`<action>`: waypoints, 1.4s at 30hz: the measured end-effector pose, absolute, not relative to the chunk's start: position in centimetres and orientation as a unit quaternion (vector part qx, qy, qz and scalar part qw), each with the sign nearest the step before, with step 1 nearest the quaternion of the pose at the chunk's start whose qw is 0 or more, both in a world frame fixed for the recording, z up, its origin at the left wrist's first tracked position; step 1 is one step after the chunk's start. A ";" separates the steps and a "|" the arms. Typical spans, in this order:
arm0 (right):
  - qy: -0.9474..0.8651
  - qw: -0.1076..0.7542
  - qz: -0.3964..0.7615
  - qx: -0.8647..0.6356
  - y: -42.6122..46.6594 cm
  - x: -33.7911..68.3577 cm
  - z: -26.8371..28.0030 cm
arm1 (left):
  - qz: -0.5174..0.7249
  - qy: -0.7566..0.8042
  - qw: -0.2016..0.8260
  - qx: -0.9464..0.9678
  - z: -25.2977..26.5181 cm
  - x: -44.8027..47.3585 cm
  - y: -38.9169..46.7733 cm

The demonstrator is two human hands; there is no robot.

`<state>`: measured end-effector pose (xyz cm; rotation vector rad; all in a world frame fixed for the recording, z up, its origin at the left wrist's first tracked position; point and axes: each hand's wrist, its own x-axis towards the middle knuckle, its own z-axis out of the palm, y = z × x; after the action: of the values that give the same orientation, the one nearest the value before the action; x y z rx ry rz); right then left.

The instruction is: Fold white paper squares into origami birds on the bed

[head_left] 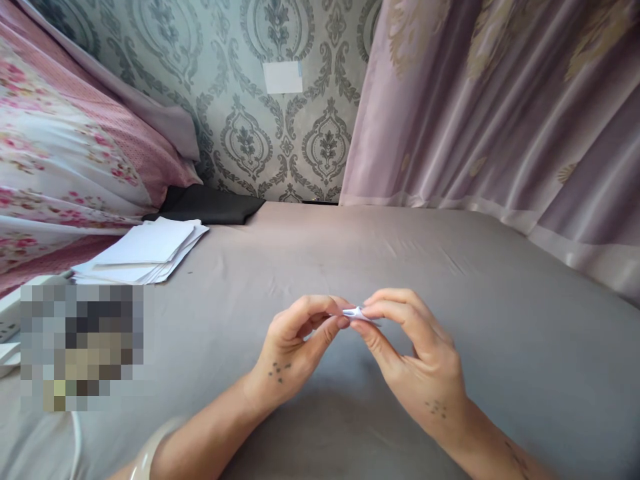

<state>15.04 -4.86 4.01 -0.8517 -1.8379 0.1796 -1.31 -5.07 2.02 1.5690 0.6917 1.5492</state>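
A small piece of folded white paper (pixel 355 313) is held between both hands above the grey sheet. My left hand (pixel 305 340) pinches its left end between thumb and fingertips. On the other side, my right hand (pixel 417 347) grips the right end, thumb below and fingers above. Much of the paper is hidden behind the fingertips, so its full shape does not show. Both hands are near the middle of the view, their fingertips almost meeting.
A stack of white paper sheets (pixel 150 247) lies at the left, in front of a dark folded cloth (pixel 210 204). A white power strip (pixel 13 310) with a cable and a blurred-out patch are at the left edge. Curtains (pixel 475 113) hang at the right.
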 end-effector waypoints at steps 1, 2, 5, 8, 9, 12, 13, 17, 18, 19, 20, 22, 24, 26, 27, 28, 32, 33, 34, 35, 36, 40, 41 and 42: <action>-0.764 0.529 0.077 -0.361 -4.9 15.0 4.0 | 0.614 0.273 0.405 0.620 2.0 -1.3 -5.0; -0.760 0.532 0.079 -0.365 -5.0 14.9 4.0 | 0.613 0.274 0.407 0.619 2.0 -1.3 -5.0; -0.749 0.539 0.090 -0.375 -5.3 14.7 4.0 | 0.611 0.281 0.409 0.617 1.8 -1.2 -5.0; -0.743 0.547 0.103 -0.372 -5.4 14.6 4.0 | 0.618 0.275 0.416 0.608 1.6 -1.1 -5.0; -0.740 0.549 0.108 -0.372 -5.4 14.6 4.0 | 0.620 0.271 0.419 0.606 1.5 -1.1 -5.0; -0.733 0.552 0.126 -0.376 -5.5 14.6 3.9 | 0.607 0.271 0.425 0.615 1.6 -1.2 -5.1; -0.731 0.553 0.133 -0.376 -5.5 14.6 4.0 | 0.602 0.278 0.423 0.618 1.7 -1.2 -5.2; -0.728 0.557 0.151 -0.370 -5.5 14.4 4.1 | 0.590 0.306 0.405 0.628 2.0 -1.3 -5.3; -0.728 0.557 0.153 -0.369 -5.6 14.4 4.2 | 0.587 0.310 0.400 0.631 2.1 -1.4 -5.3; -0.729 0.556 0.155 -0.368 -5.6 14.4 4.2 | 0.583 0.313 0.397 0.636 2.1 -1.4 -5.2; -0.730 0.554 0.156 -0.368 -5.6 14.4 4.3 | 0.579 0.315 0.393 0.642 2.2 -1.5 -5.2; -0.732 0.550 0.154 -0.371 -5.7 14.4 4.3 | 0.567 0.326 0.380 0.655 2.3 -1.5 -5.1; -0.735 0.548 0.146 -0.372 -5.7 14.5 4.3 | 0.560 0.334 0.362 0.666 2.3 -1.6 -5.0; -0.738 0.546 0.141 -0.371 -5.7 14.5 4.2 | 0.560 0.332 0.355 0.671 2.4 -1.8 -4.9; -0.740 0.545 0.138 -0.370 -5.7 14.5 4.2 | 0.560 0.328 0.356 0.673 2.5 -1.8 -4.9; -0.742 0.544 0.136 -0.369 -5.6 14.6 4.1 | 0.558 0.323 0.361 0.674 2.5 -1.9 -4.9; -0.743 0.544 0.128 -0.369 -5.6 14.6 4.0 | 0.542 0.316 0.381 0.679 2.8 -2.0 -4.8; -0.742 0.545 0.129 -0.368 -5.6 14.6 4.0 | 0.540 0.317 0.384 0.679 2.9 -2.0 -4.8; -0.742 0.546 0.131 -0.366 -5.6 14.5 4.0 | 0.539 0.318 0.386 0.678 3.0 -1.9 -4.8; -0.743 0.545 0.134 -0.365 -5.6 14.5 4.0 | 0.540 0.320 0.386 0.676 3.0 -1.9 -4.8; -0.744 0.544 0.138 -0.363 -5.6 14.5 4.0 | 0.540 0.323 0.387 0.674 3.1 -1.8 -4.8; -0.743 0.538 0.142 -0.372 -5.6 14.5 4.0 | 0.527 0.340 0.405 0.666 3.1 -1.7 -5.0; -0.744 0.537 0.139 -0.373 -5.6 14.5 4.0 | 0.522 0.340 0.409 0.667 3.1 -1.7 -5.0; -0.747 0.536 0.136 -0.370 -5.6 14.5 4.1 | 0.521 0.337 0.411 0.668 3.1 -1.7 -5.0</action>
<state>14.49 -5.65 4.08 -0.8822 -1.7781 0.3245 -1.70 -5.01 3.11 1.6811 0.8490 1.3117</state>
